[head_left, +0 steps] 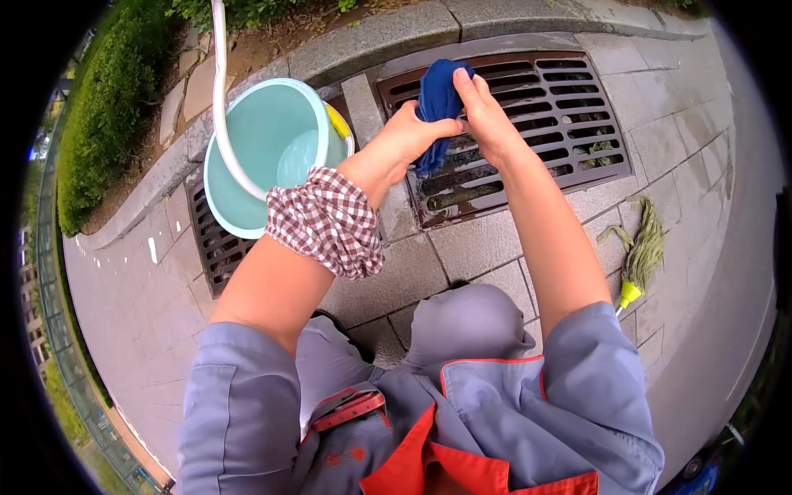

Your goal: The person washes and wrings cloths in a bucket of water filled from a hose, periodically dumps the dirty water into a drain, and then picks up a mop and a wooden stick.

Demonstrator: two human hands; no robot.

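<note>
A dark blue cloth (pixel 439 101) is bunched between my two hands above a brown metal drain grate (pixel 561 114). My left hand (pixel 406 139) grips its lower part, with the thumb pointing right. My right hand (pixel 488 120) is closed on the cloth's right side, fingers pointing up. Both hands nearly touch at the thumbs. The grate's bars below the cloth look wet. A brown checked sleeve cover (pixel 326 223) is bunched around my left forearm.
A pale green bucket (pixel 272 107) stands left of my left hand, with a white hose (pixel 220 107) reaching into it. Beneath it is a second grate (pixel 216 257). A green mop head (pixel 645 252) lies on the paving at right. A stone curb (pixel 375 41) and hedge (pixel 107 107) border the paving.
</note>
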